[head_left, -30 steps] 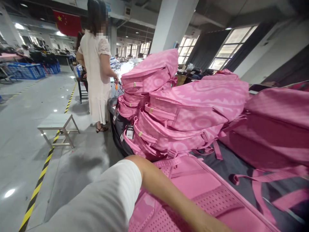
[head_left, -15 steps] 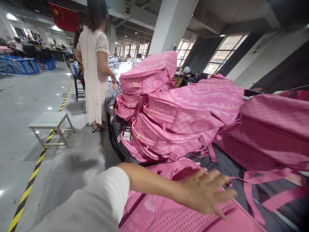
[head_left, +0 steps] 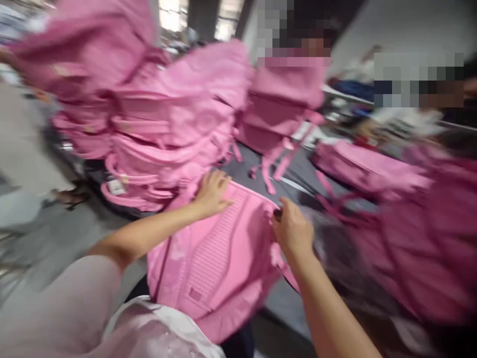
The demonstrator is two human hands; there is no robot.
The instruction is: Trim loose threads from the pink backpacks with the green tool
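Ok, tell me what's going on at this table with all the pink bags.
A person has both hands on a pink backpack lying back panel up at the edge of a dark table. The left hand rests on its far end; the right hand pinches its right edge. Stacks of pink backpacks sit just behind. The picture is motion-blurred.

Motion blur smeared nearly the whole view, worst toward the edges. There the stacked bags (head_left: 149, 114) on the left and the heap (head_left: 428, 238) on the right ran into soft pink streaks. The light was bright and even, with daylight from the windows (head_left: 169, 10) at the far top (blown out to white). Only the middle kept some detail: the left hand (head_left: 212, 194), the right hand (head_left: 292, 231) and the backpack (head_left: 216, 253) beneath them. Shadows were faint and soft-edged.
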